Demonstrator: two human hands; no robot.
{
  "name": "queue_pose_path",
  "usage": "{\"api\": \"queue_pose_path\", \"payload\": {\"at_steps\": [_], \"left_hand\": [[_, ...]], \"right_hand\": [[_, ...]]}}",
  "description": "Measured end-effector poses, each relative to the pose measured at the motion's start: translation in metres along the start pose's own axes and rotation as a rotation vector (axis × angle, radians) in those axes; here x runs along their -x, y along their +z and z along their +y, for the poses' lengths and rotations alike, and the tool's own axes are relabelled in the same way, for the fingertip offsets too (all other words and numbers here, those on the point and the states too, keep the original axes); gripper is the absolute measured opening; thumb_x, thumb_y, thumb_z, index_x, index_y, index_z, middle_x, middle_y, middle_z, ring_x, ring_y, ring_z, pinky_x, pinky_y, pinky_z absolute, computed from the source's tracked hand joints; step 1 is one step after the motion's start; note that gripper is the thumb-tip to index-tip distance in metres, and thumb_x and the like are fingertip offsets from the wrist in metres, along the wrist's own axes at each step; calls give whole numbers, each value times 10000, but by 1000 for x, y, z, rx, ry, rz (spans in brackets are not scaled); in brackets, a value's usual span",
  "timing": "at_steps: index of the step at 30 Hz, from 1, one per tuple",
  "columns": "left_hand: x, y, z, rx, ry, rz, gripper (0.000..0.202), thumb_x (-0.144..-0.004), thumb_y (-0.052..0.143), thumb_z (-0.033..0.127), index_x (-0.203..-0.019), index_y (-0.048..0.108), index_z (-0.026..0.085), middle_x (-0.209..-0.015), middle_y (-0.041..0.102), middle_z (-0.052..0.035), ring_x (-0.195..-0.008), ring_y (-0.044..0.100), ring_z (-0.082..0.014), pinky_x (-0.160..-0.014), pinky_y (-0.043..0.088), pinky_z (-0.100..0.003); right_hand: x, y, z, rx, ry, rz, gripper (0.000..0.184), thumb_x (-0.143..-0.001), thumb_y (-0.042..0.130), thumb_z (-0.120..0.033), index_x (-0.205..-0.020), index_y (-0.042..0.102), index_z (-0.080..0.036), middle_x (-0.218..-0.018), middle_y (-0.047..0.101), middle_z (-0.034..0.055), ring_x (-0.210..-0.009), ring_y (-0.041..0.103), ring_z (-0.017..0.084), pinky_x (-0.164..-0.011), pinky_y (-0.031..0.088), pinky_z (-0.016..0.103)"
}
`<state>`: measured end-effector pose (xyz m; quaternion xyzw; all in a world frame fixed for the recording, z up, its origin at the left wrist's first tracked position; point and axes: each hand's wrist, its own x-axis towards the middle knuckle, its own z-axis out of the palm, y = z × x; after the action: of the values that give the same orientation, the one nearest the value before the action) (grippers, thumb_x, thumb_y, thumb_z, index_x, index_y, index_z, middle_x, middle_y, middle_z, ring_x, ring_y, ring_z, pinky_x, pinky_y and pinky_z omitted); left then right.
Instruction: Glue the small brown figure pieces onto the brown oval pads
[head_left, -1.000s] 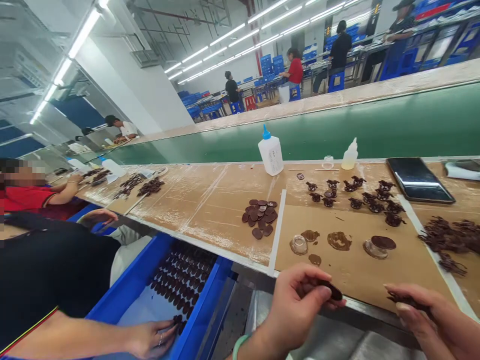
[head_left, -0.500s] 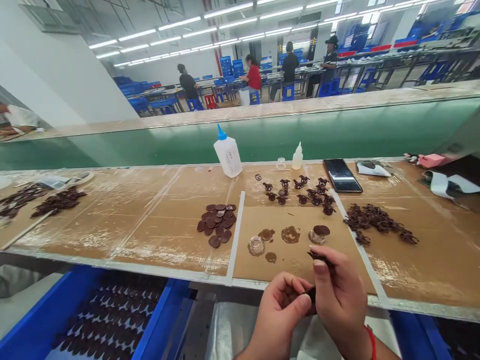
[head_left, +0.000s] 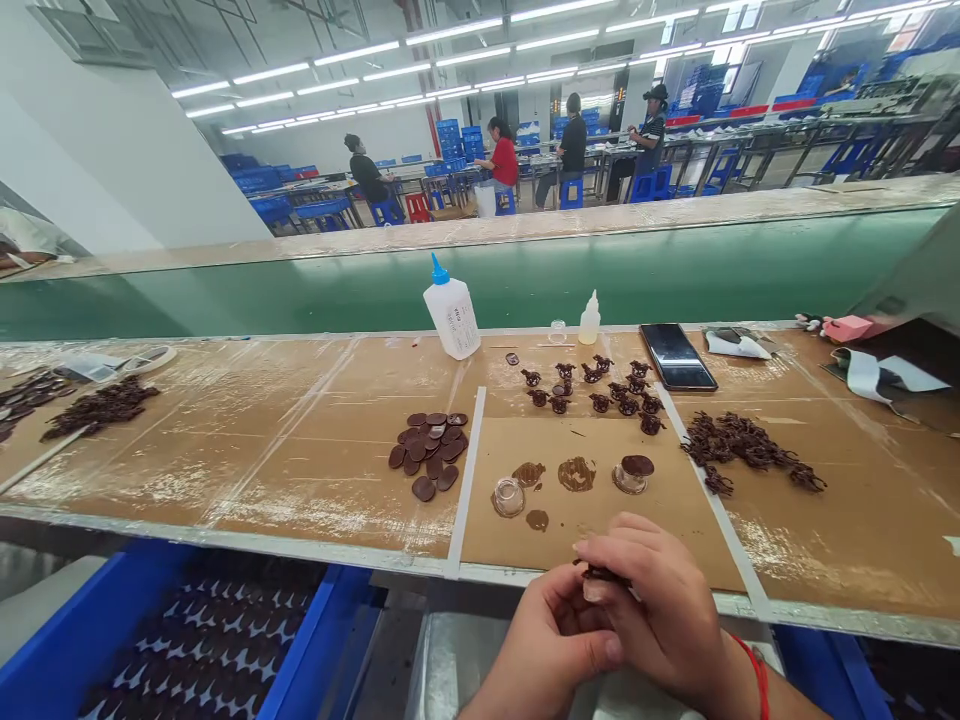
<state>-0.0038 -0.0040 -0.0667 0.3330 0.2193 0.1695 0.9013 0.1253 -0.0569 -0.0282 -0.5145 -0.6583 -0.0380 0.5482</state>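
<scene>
My right hand [head_left: 660, 610], with a red string at the wrist, pinches a thin dark brown plastic figure piece [head_left: 602, 574] between thumb and fingers. Pressed against it from below is my left hand [head_left: 551, 635], its fingers curled; whatever they hold is hidden. Both hands are just over the table's front edge. Beyond them, a dark oval disc [head_left: 638, 465] lies on a small clear round holder [head_left: 628, 483]. A second clear round holder [head_left: 508, 497] stands to the left, beside brown glue-like stains [head_left: 576, 474]. Farther back are several small dark figures on bases [head_left: 602, 402].
Dark oval discs [head_left: 429, 452] are heaped left of centre, tangled dark figure pieces [head_left: 742, 445] at right. Behind stand a blue-capped bottle [head_left: 454, 320], a small dropper bottle [head_left: 589, 322] and a phone [head_left: 677, 356]. A blue crate [head_left: 300, 640] sits below the table's edge.
My right hand has moved left and down, tilting its dark piece flatter and closing over my left hand. The dark piece seen at my left fingertips is now hidden. The view has shifted slightly.
</scene>
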Motion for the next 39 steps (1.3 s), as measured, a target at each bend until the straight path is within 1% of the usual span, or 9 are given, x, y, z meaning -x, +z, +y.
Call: {"api": "queue_pose_path", "payload": {"at_steps": [4,10,13,18,23,25,31,36,39], "left_hand": [[2,-2,-3,22,10,-6,345,-550,957,237,-822,777,126,-828,755,-86,-809,683,-185,-718,508,-230],[6,10,5,156,66,130,231,-706,879,249,-898,762,201,-917,757,-58,-870,710,-186,-804,575,-304],[4,10,4,-28,348,166,199,-750,847,259,-931,769,229,-938,757,-36,-904,710,-164,-826,561,-237],[-1,0,2,-663,992,72,254,-832,760,190,-1078,727,240,-1003,752,-47,-919,706,-177,-815,591,-249],[-4,-4,-1,-866,1275,16,262,-861,729,201,-1120,703,231,-1018,759,-58,-894,728,-186,-912,584,-314],[-3,-4,-2,-846,1216,17,272,-866,728,254,-1136,701,240,-998,756,-64,-898,722,-195,-908,580,-322],[5,-2,9,-512,586,13,160,-812,776,357,-861,761,205,-876,690,-60,-761,657,-166,-703,552,-255],[8,0,14,-525,480,-21,97,-791,799,304,-789,767,213,-897,783,-63,-821,708,-187,-769,548,-254],[8,1,14,-688,589,-20,96,-788,794,287,-757,749,207,-887,799,-53,-794,729,-187,-738,556,-230]], "right_hand": [[8,-3,-5,5,72,75,205,-1017,443,-122,-1168,562,-194,-842,650,34,-677,613,192,-607,493,295],[34,5,-12,159,555,413,144,-1057,512,-309,-1142,607,-243,-991,636,48,-782,638,198,-621,510,268],[37,16,-15,151,644,443,191,-1063,504,-392,-1104,617,-244,-962,639,44,-771,628,203,-650,514,278],[33,30,-16,-242,781,446,223,-1081,491,-431,-1120,575,-229,-611,503,-52,-495,479,134,-469,415,193],[28,33,-15,-363,840,426,266,-1064,519,-469,-1074,581,-211,-620,497,-45,-500,478,132,-449,407,178],[26,29,-15,-300,793,409,224,-1071,515,-426,-1073,581,-212,-598,466,-56,-466,464,135,-416,395,185],[14,5,-6,87,297,252,140,-1088,440,-215,-1164,557,-209,-897,645,42,-571,572,154,-508,458,247],[2,-7,2,91,-10,108,191,-1071,413,-148,-1194,551,-196,-719,593,-7,-535,508,161,-547,417,297],[1,-7,5,105,-74,93,218,-1021,439,-62,-1193,547,-142,-717,578,6,-534,463,160,-540,380,307]]}}
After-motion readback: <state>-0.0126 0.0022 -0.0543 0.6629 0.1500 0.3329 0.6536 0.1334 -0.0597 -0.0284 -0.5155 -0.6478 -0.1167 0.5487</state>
